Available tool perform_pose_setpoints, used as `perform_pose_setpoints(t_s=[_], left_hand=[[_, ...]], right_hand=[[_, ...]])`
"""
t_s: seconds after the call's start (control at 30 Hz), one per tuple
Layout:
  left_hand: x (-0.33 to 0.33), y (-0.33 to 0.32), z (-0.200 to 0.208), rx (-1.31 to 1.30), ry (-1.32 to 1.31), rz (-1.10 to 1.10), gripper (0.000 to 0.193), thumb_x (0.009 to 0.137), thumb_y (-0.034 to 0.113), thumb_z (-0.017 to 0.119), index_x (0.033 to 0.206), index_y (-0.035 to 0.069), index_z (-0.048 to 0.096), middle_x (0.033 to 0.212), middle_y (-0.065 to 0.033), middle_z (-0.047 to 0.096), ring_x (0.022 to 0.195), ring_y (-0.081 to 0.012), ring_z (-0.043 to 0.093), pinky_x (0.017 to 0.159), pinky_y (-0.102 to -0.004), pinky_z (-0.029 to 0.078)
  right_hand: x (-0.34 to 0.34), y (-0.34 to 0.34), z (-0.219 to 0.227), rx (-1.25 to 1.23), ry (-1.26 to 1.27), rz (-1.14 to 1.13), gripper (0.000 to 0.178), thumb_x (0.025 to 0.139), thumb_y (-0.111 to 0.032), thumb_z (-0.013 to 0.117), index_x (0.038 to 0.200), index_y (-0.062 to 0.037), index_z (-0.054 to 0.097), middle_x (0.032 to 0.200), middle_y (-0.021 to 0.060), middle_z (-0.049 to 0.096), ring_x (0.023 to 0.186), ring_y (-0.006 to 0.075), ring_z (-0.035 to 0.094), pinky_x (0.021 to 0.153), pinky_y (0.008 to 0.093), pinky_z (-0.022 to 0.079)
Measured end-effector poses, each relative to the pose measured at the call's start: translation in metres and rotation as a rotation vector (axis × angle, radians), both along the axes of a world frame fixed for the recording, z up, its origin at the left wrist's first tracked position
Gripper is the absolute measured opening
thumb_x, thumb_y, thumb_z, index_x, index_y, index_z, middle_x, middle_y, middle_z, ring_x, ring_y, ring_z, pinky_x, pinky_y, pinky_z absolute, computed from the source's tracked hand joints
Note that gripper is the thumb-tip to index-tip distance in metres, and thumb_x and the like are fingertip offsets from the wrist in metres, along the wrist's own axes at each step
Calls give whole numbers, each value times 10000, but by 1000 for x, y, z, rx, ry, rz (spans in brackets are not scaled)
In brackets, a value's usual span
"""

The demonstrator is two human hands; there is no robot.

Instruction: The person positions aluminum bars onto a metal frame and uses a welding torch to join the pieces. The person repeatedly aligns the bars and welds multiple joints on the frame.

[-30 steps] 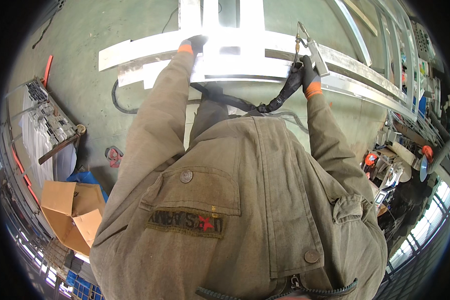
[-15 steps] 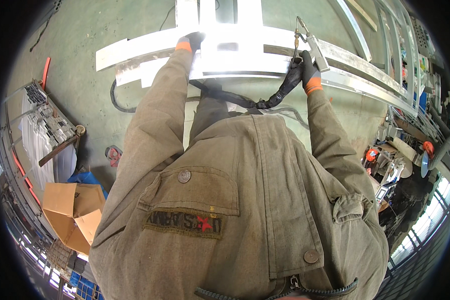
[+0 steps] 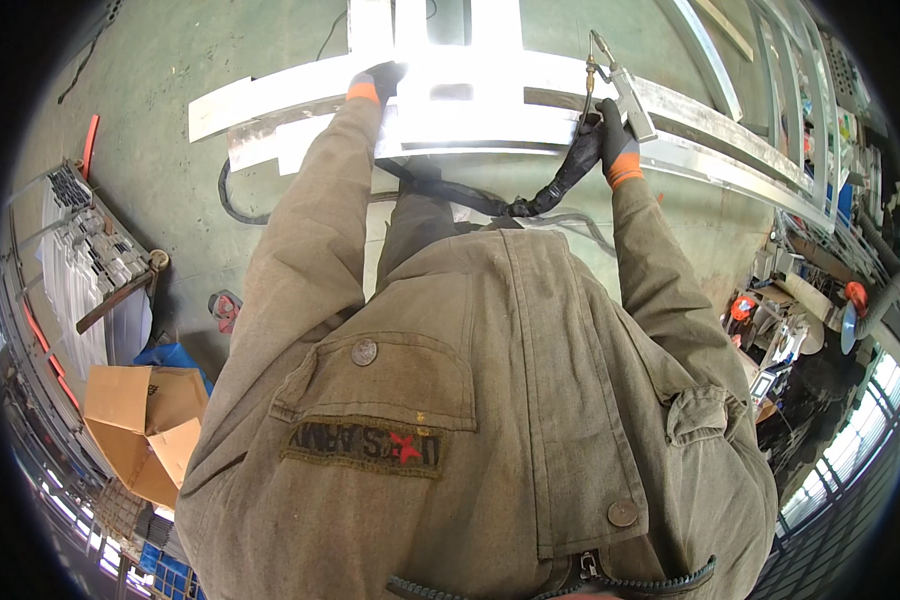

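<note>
My left hand [image 3: 378, 78], in a dark glove with an orange cuff, is closed on the metal frame [image 3: 215, 112] where a crosswise bar meets an upright one. Glare washes out much of the metal beside its fingers. Wrapped in the fingers of my right hand [image 3: 615, 135], gloved alike, is a welding gun [image 3: 630, 100] with a grey boxy body and a thin brass-coloured nozzle part. The gun sits over the right part of the frame. From it a black sheathed cable [image 3: 565, 180] droops leftward in front of my body.
An open cardboard box [image 3: 120, 400] stands at the lower left, near a rack of stacked metal profiles [image 3: 90, 245]. A red and grey object [image 3: 225, 310] lies on the green floor [image 3: 190, 210]. Upright metal framing [image 3: 810, 110] and a cluttered bench [image 3: 770, 325] line the right side.
Both hands, the welding gun and the frame appear shifted very slightly left and up in the picture. Each hand keeps its hold.
</note>
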State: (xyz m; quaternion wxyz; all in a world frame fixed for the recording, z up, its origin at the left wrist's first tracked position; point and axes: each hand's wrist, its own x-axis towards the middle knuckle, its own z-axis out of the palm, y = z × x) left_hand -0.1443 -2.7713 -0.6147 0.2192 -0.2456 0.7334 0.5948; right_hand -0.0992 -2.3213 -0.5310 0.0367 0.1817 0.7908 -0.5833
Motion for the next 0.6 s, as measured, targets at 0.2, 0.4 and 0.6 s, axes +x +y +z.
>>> perform_pose_setpoints(t_s=[0.2,0.4,0.6], left_hand=[[-3,-3,-12,-80,30,-77,937,844,514,856,1496,-68,520,1471,-200,616,1346,-289,590,1147,-366,444],[9,3,0,-11,34,16,969,829,496,876,1514,-73,492,1476,-200,610,1368,-286,572,1162,-354,436],[19,15,16,197,32,218,660,931,332,782,1434,-35,562,1355,-179,653,1272,-295,623,1041,-408,514]], right_hand=[[-4,8,-14,2,9,7,612,921,-484,743,1244,32,676,1114,120,674,983,195,636,869,342,543],[-5,9,-22,41,40,-36,511,964,-461,711,1144,15,755,1066,90,684,942,176,629,851,320,535],[-3,5,-4,140,29,69,644,937,-489,731,1266,57,647,1109,136,684,1009,209,646,903,348,540]])
